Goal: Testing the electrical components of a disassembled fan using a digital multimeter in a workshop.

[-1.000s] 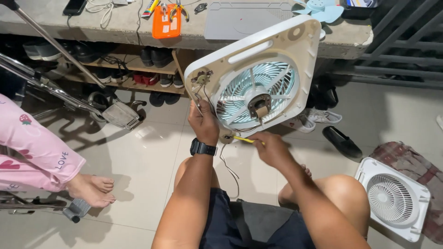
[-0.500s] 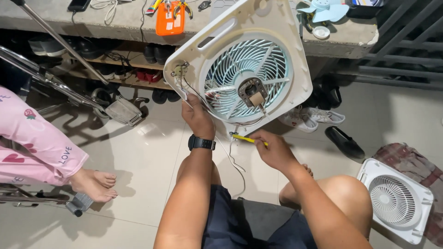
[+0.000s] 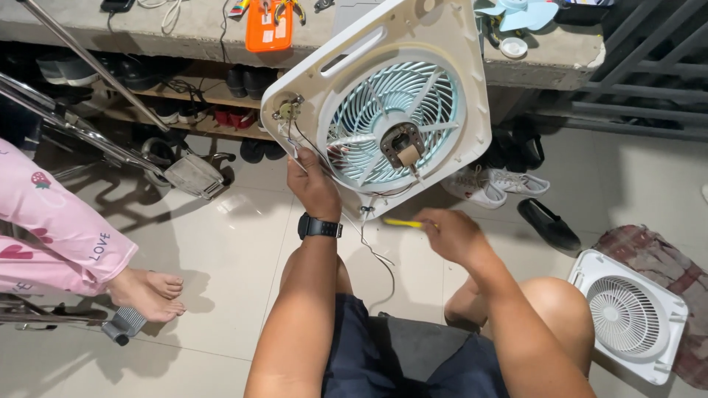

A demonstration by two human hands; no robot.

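Left hand (image 3: pixel 313 188): closed on fan housing (image 3: pixel 450 88) lower edge, holding it tilted above the floor.
Right hand (image 3: pixel 453 236): gripping yellow screwdriver (image 3: pixel 402 222), tip at the housing's bottom corner.
Housing contents: teal grille (image 3: pixel 369 110), motor (image 3: pixel 402 146), loose wires (image 3: pixel 372 250).
Floor, right: white grille (image 3: pixel 630 317).

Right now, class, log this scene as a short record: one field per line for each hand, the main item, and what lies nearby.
left hand: grips the lower left edge of the fan housing, watch on the wrist
right hand: holds a yellow screwdriver, tip pointing at the housing's bottom corner
fan housing: white square frame, tilted, pale blue grille, loose wires hanging
floor right: second white fan cover lying flat
floor left: another person's bare feet
bench: orange tool holder
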